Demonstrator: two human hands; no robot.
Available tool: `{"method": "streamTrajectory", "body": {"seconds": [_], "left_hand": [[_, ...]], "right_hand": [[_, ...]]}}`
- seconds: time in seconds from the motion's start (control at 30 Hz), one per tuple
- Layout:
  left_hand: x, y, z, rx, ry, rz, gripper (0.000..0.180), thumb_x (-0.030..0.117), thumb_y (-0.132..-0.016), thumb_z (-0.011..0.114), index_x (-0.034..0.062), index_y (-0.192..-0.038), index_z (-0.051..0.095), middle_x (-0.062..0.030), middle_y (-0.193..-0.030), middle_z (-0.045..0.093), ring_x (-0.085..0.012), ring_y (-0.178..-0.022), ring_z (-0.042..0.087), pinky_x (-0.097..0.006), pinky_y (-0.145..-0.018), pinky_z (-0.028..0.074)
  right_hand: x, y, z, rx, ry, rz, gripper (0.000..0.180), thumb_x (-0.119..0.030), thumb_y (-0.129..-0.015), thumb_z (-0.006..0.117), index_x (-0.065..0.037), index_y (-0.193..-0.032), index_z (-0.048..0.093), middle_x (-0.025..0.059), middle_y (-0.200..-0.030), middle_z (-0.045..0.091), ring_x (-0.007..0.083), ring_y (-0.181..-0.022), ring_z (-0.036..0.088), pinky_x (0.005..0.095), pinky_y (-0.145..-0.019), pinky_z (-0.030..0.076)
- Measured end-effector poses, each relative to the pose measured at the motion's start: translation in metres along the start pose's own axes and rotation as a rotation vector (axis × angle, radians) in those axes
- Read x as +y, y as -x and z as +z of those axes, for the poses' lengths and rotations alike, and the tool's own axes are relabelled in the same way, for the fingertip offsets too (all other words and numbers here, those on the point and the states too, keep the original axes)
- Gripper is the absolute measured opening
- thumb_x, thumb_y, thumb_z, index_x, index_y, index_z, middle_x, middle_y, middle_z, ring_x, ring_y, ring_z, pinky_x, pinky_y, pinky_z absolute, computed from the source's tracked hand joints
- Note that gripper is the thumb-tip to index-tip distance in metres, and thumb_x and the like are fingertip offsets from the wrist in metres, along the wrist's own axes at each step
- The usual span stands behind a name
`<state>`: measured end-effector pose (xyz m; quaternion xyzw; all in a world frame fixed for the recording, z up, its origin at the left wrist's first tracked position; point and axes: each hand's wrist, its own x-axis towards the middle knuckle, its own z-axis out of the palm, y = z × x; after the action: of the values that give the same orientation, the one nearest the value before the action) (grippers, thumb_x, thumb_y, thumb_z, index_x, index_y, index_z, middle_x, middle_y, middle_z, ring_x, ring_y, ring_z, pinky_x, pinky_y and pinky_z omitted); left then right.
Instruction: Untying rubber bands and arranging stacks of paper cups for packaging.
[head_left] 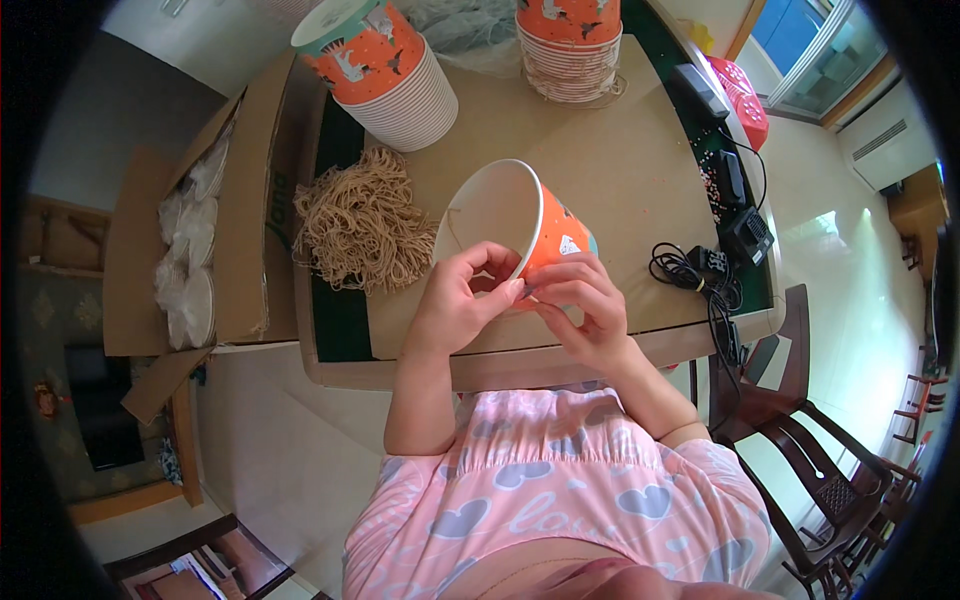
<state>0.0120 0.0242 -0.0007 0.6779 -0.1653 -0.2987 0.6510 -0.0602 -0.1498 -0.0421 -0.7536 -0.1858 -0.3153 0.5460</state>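
A white-lined paper bucket [487, 200] with an orange printed outside lies tilted between my hands, its mouth turned toward the left. A thin tan cord [455, 232] shows inside its mouth. My left hand [465, 297] grips the near rim, fingers curled inside and thumb over the edge. Against the orange outer wall, my right hand [585, 305] is closed, thumb and fingertips pinched together by the left thumb. Whatever is in that pinch is too small to make out. Left of the bucket lies a loose heap of tan cords [368, 222].
Two stacks of nested paper buckets, the left stack [400, 100] and the right stack [570, 60], stand at the back. An open cardboard box [245, 220] holds wrapped white items on the left. Black cables and adapters [700, 270] line the table's right edge, beside dark wooden chairs [800, 430].
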Motion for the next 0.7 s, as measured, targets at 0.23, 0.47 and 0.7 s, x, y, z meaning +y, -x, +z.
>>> {"method": "streamTrajectory", "body": {"seconds": [0.23, 0.47, 0.7], "left_hand": [[-0.0013, -0.0002, 0.0008, -0.013, 0.007, 0.019, 0.018, 0.000, -0.086, 0.060, -0.0032, -0.103, 0.056, -0.0044, -0.095, 0.061, -0.0093, -0.086, 0.061, -0.026, -0.078, 0.055], [0.0007, 0.0000, 0.0058, 0.032, 0.031, 0.021, 0.015, 0.004, -0.084, 0.065, -0.0013, -0.097, 0.060, -0.0021, -0.089, 0.064, -0.0071, -0.077, 0.060, -0.022, -0.071, 0.052], [0.0020, -0.0007, 0.0041, -0.027, -0.008, 0.007, 0.018, -0.001, -0.085, 0.062, -0.0032, -0.102, 0.056, -0.0044, -0.095, 0.060, -0.0098, -0.086, 0.061, -0.025, -0.078, 0.055]], "right_hand": [[-0.0046, -0.0034, 0.0014, 0.034, 0.030, 0.004, 0.019, 0.003, -0.069, 0.072, -0.003, -0.085, 0.064, 0.0073, -0.095, 0.065, 0.0248, -0.089, 0.059, 0.0352, -0.077, 0.047], [-0.0012, 0.0006, 0.0002, -0.017, 0.006, 0.011, 0.019, 0.003, -0.069, 0.072, -0.003, -0.085, 0.063, 0.0073, -0.094, 0.064, 0.0241, -0.081, 0.059, 0.0353, -0.073, 0.047], [-0.0020, 0.0009, -0.0014, 0.017, 0.010, 0.027, 0.018, 0.003, -0.070, 0.071, -0.004, -0.083, 0.061, 0.0081, -0.093, 0.064, 0.0244, -0.082, 0.060, 0.0347, -0.073, 0.046]]}}
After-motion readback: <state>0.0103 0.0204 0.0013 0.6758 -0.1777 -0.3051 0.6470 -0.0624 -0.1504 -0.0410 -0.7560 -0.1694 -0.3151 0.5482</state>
